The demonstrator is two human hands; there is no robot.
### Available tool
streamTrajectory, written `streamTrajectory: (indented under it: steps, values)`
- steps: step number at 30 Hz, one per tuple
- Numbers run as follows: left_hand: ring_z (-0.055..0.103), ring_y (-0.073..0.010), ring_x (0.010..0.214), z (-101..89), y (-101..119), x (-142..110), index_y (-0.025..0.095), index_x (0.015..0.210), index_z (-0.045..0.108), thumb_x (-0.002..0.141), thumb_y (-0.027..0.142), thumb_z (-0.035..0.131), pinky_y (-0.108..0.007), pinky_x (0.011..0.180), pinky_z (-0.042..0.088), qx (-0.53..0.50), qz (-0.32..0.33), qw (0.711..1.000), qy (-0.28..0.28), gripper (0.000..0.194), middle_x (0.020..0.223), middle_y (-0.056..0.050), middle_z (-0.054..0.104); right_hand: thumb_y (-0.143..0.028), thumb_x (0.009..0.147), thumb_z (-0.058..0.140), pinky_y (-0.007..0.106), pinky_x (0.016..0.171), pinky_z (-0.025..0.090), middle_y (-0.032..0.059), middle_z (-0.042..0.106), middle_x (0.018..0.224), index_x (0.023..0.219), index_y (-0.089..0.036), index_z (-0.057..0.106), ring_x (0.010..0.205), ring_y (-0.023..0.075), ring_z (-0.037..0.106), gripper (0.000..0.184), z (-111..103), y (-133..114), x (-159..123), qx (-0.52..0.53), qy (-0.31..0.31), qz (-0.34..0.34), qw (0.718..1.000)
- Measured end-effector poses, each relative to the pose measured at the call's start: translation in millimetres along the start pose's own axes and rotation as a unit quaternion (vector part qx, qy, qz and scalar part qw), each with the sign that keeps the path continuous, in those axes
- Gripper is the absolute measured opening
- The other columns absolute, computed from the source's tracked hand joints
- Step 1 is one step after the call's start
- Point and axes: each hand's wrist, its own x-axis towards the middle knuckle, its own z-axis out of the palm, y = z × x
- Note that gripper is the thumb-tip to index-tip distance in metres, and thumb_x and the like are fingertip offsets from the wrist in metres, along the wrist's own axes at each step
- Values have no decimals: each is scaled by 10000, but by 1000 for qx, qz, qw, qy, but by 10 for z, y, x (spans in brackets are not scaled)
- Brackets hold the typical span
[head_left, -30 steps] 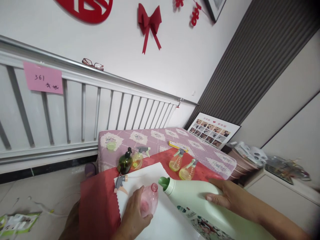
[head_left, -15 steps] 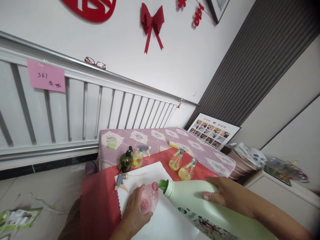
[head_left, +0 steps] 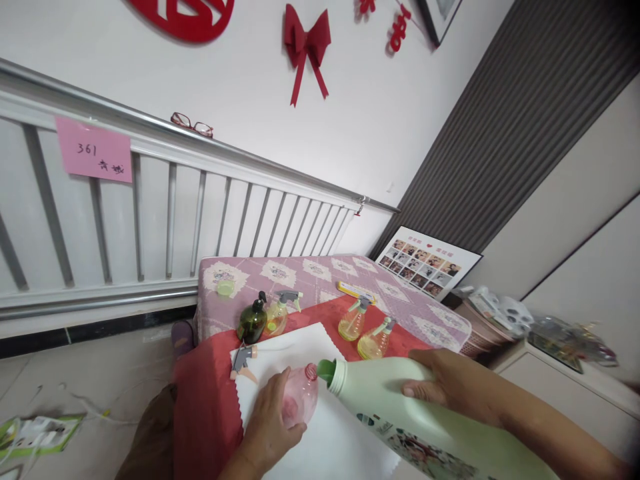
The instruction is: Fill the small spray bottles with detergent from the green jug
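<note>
My left hand (head_left: 267, 427) is wrapped round a small pink bottle (head_left: 301, 397) with its cap off, standing on a white cloth (head_left: 320, 433). My right hand (head_left: 450, 387) grips a large pale green jug (head_left: 400, 417), tipped on its side. The jug's green spout (head_left: 327, 370) touches the pink bottle's open neck. A loose grey spray head (head_left: 243, 360) lies on the cloth just left of the bottle.
On the red cloth (head_left: 200, 407) behind stand a dark green pump bottle (head_left: 251, 321) and three yellowish spray bottles (head_left: 277, 317), (head_left: 353, 321), (head_left: 375, 341). A green cap (head_left: 225, 287) and a yellow tool (head_left: 356, 292) lie on the patterned tablecloth. A white railing (head_left: 150, 220) runs behind.
The jug's spout has come down from just right of the pink bottle's neck to rest against it. My left hand has kept its hold on the bottle.
</note>
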Motion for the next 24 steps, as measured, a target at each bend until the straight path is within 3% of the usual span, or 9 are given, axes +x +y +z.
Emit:
streamTrajectory:
  steps: [4, 24]
  values:
    - [323, -271, 1490, 0, 3, 1, 181, 1508, 256, 615, 294, 630, -410, 1260, 259, 7, -5, 1000, -3, 975, 1602, -92, 381, -671, 820, 515, 351, 679, 467, 119, 709, 888, 828, -207, 581, 847, 308, 669, 469, -56, -49, 3, -19, -39, 9, 999]
    - [330, -276, 1484, -19, 27, -6, 173, 1510, 273, 607, 301, 636, -408, 1255, 266, -3, -11, 1000, -4, 982, 1591, -98, 390, -617, 819, 539, 335, 677, 463, 125, 733, 931, 834, -211, 579, 865, 307, 680, 408, -141, -135, 38, -52, -48, 17, 997]
